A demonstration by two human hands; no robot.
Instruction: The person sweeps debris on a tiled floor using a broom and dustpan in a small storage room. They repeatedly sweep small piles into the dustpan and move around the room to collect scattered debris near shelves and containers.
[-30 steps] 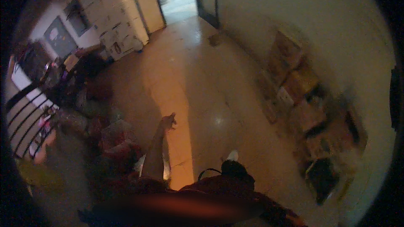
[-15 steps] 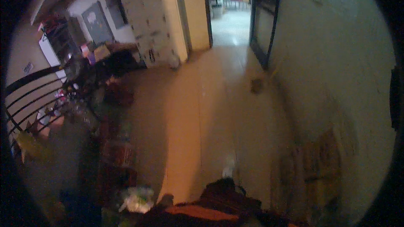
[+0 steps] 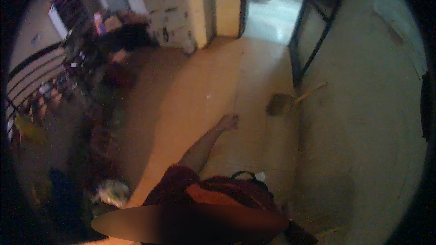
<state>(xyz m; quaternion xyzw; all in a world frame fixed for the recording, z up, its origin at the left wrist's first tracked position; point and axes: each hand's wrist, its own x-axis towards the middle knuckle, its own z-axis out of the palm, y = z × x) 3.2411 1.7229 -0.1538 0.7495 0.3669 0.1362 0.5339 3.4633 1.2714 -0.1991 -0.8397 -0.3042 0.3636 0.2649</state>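
Note:
My left hand [image 3: 229,122] reaches forward over the tiled floor [image 3: 195,90], its forearm bare below a dark red sleeve. Its fingers look curled in, and I see nothing held in them, though the picture is dim and blurred. Ahead and to the right of it is a broom [image 3: 279,104], bristles on the floor and light handle slanting up toward the wall. My right sleeve [image 3: 299,232] shows at the lower edge, but the hand itself is out of sight. At my front are a dark strap [image 3: 245,173] and a small white thing [image 3: 260,176].
A bare wall [image 3: 363,109] runs along the right. Ahead, an open dark-framed door [image 3: 313,36] leads to a brightly lit room [image 3: 270,16]. Lockers [image 3: 165,13] stand at far left; a curved metal railing [image 3: 38,59] and dim clutter line the left side. A pale bag-like bundle [image 3: 112,193] lies near-left.
My left arm has come into view, stretched forward. The view has tipped downward and shifted, so the doorway sits higher and the broom handle shows more clearly.

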